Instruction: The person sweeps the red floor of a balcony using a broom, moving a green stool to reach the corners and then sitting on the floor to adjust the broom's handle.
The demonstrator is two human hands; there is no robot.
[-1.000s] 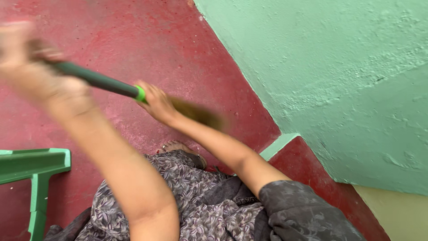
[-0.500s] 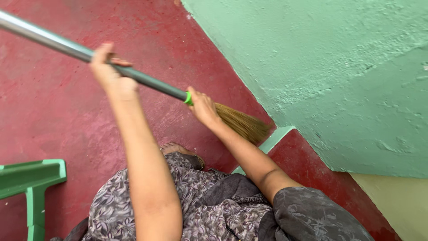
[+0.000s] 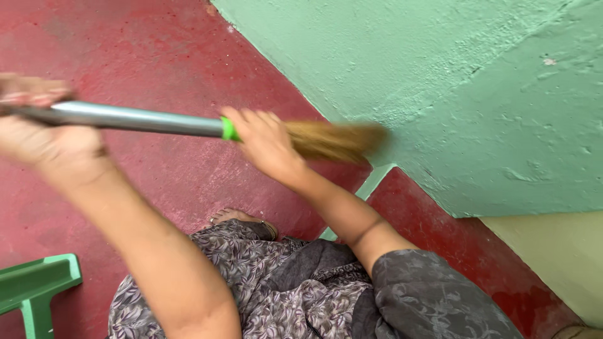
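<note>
Swung flatter since before, broom (image 3: 188, 124) lies left-right, bristles at green wall (image 3: 452, 81); right hand (image 3: 264, 141) grips nearer them, left hand (image 3: 38, 129) grips handle end.

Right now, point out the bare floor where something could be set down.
Bare red floor lies above the broom handle, bordered by the green wall. A smaller patch sits between the left hand, the green plastic furniture and the foot. Crowded: around the right hand and bristles.
</note>
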